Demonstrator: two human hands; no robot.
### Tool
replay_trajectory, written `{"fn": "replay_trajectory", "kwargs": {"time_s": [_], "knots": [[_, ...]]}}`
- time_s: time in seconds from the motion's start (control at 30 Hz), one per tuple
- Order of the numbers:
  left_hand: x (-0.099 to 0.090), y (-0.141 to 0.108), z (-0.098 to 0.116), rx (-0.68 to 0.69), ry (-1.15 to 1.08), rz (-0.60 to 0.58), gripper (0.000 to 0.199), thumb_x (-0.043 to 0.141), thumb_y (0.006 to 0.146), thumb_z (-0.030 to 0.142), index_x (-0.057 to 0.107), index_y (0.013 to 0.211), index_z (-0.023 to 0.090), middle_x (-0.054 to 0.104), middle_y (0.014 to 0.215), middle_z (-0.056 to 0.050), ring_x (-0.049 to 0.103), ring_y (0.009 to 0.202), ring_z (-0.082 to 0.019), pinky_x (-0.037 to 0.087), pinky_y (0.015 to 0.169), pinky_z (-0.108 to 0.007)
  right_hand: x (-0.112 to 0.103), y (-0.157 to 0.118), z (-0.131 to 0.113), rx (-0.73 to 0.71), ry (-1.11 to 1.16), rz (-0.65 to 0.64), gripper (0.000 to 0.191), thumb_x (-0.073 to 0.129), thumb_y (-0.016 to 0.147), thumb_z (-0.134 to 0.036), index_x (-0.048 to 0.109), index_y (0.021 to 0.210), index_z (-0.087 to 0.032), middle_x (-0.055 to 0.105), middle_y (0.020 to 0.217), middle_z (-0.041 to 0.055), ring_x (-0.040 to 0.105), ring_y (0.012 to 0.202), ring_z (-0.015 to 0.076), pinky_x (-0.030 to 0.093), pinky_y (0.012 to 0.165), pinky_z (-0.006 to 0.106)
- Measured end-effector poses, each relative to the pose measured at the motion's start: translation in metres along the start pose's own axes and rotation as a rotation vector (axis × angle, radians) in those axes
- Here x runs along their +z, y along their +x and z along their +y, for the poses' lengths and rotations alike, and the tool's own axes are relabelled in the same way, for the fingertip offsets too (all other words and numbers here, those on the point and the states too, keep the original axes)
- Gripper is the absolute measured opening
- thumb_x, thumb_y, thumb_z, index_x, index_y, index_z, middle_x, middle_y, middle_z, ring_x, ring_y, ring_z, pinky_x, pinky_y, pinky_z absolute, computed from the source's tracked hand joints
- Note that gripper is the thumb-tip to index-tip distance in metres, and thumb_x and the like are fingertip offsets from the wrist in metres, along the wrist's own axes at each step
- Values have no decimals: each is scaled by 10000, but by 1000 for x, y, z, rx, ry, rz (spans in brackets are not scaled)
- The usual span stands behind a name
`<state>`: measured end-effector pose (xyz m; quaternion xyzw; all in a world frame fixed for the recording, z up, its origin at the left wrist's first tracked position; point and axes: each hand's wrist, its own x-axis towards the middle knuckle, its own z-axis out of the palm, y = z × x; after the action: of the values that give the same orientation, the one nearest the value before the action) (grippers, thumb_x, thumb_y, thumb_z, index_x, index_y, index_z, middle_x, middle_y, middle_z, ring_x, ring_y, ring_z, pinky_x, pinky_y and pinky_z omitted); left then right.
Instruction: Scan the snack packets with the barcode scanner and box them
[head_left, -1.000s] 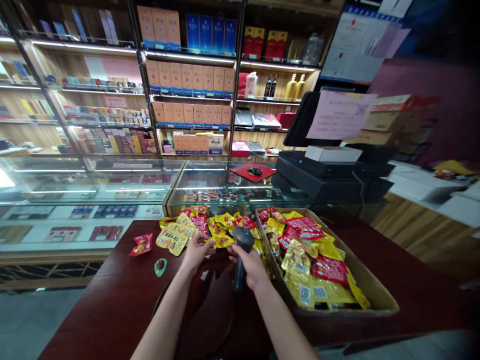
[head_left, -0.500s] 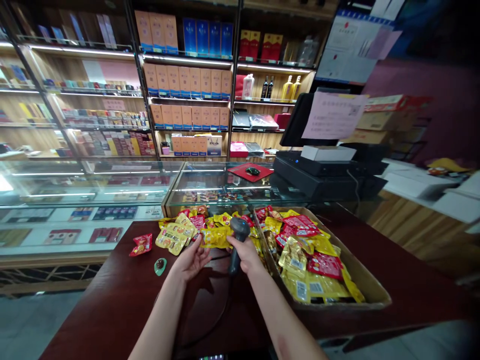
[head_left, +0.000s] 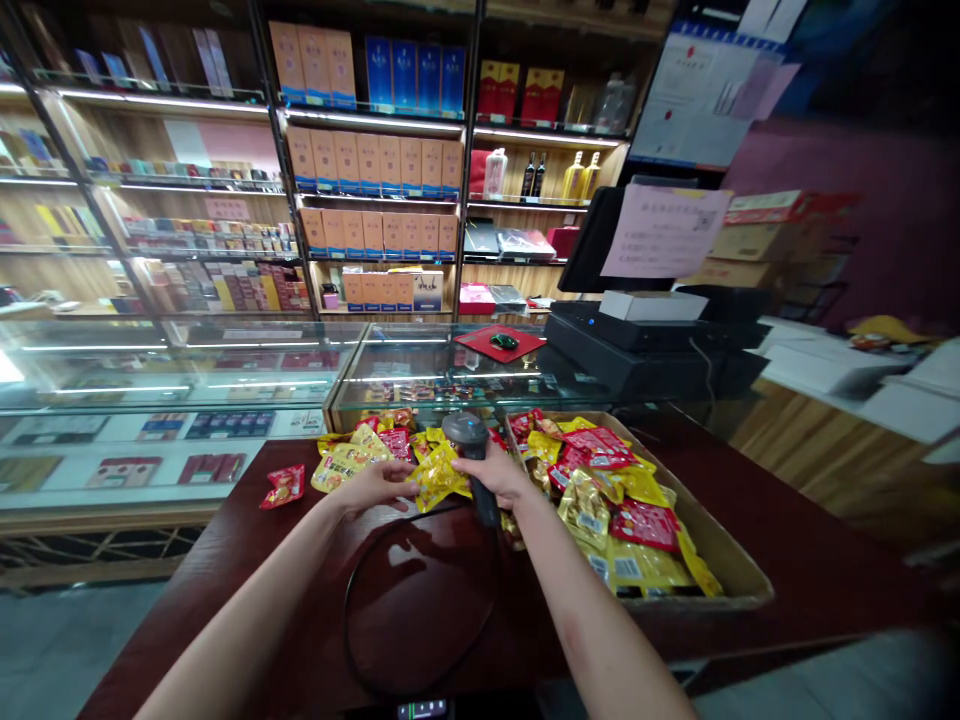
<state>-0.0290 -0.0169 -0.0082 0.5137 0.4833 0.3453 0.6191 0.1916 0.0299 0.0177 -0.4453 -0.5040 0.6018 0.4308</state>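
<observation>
My right hand (head_left: pixel 496 476) is wrapped round a dark barcode scanner (head_left: pixel 466 432). The scanner's head is tilted over a yellow snack packet (head_left: pixel 439 478), and my right fingertips are at that packet's right end. At its left end, my left hand (head_left: pixel 381 486) pinches the corner between thumb and fingers. Beyond the left hand lie pale yellow packets (head_left: pixel 346 460). A red packet (head_left: pixel 283 487) rests alone on the dark wooden counter (head_left: pixel 247 600). Right of the scanner, an open cardboard box (head_left: pixel 731 560) holds many red, yellow and gold packets.
The scanner's cable (head_left: pixel 347 600) loops across the counter. Behind stands a glass display case (head_left: pixel 420 350) with a mouse (head_left: pixel 504 342) on a red mat. A black monitor (head_left: pixel 589 240) carrying a paper sheet is at the back right. Shelves of boxes (head_left: pixel 379 235) line the wall.
The yellow packet has turned to a slant between my hands. The scanner has tilted and its head shifted left. My left forearm swung left, covering the small green item on the counter.
</observation>
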Motion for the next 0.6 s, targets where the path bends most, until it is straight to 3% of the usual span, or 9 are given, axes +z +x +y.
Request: {"fn": "replay_trajectory", "kwargs": {"time_s": [0.17, 0.3, 0.47, 0.6], "knots": [[0, 5, 19, -8, 241, -59, 279, 797, 587, 368, 725, 769, 170, 704, 752, -18, 617, 673, -136, 469, 593, -187, 11, -3, -10, -57, -61, -39, 191, 769, 509, -147, 624, 633, -147, 587, 497, -45, 487, 425, 83, 386, 398, 185], [0, 14, 17, -10, 267, -113, 283, 799, 571, 373, 724, 752, 167, 703, 732, -23, 608, 617, -142, 483, 565, -214, 16, -5, -12, -91, -2, 10, 211, 779, 498, -124, 640, 654, -154, 626, 550, -23, 507, 448, 90, 398, 381, 180], [-6, 28, 11, -122, 189, 85, 351, 837, 512, 370, 692, 749, 156, 666, 656, -10, 580, 544, -126, 495, 547, -234, 18, -15, -9, -80, 85, 123, 315, 810, 513, -225, 627, 764, -170, 666, 704, 0, 621, 592, 145, 500, 424, 221], [-13, 42, 18, -206, 101, 162, 354, 855, 504, 345, 636, 702, 150, 593, 529, 8, 564, 496, -124, 519, 557, -269, 27, -40, -3, 64, 148, -32, 366, 799, 572, -344, 587, 812, -168, 667, 741, 20, 670, 603, 187, 533, 430, 268]]}}
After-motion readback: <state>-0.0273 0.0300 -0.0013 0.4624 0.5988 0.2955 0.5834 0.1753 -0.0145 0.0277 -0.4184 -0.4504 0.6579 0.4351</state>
